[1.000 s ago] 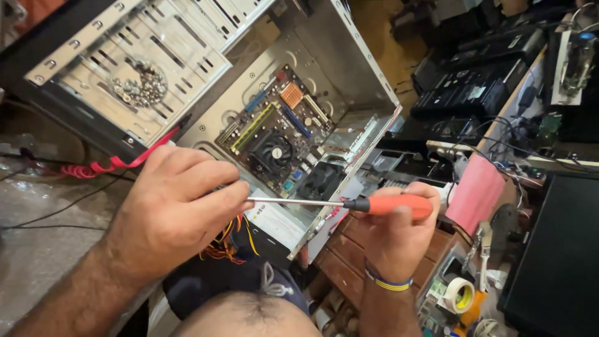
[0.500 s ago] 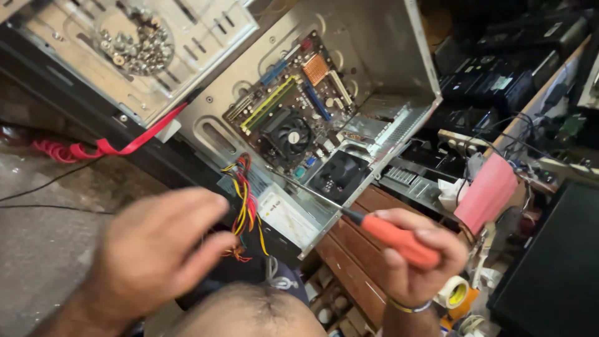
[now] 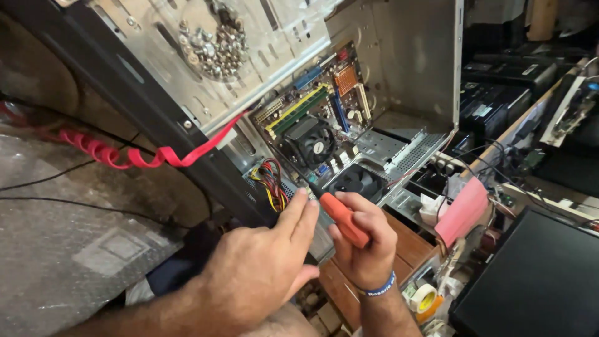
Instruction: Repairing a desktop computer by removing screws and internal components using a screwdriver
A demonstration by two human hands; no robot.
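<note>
Screwdriver [image 3: 344, 219] sits clamped in your right hand [image 3: 365, 246], just below the computer case [image 3: 399, 75]; your left hand [image 3: 262, 271], fingers apart, touches its tip. If it slips, it may scratch the motherboard [image 3: 315, 118].

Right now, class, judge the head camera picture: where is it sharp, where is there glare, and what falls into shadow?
Head view: the left hand and right hand gripping the orange screwdriver are fairly sharp; the metal computer case is brightly lit, with glints on the loose screws; the black monitor at lower right sits in shadow with little detail.
</note>
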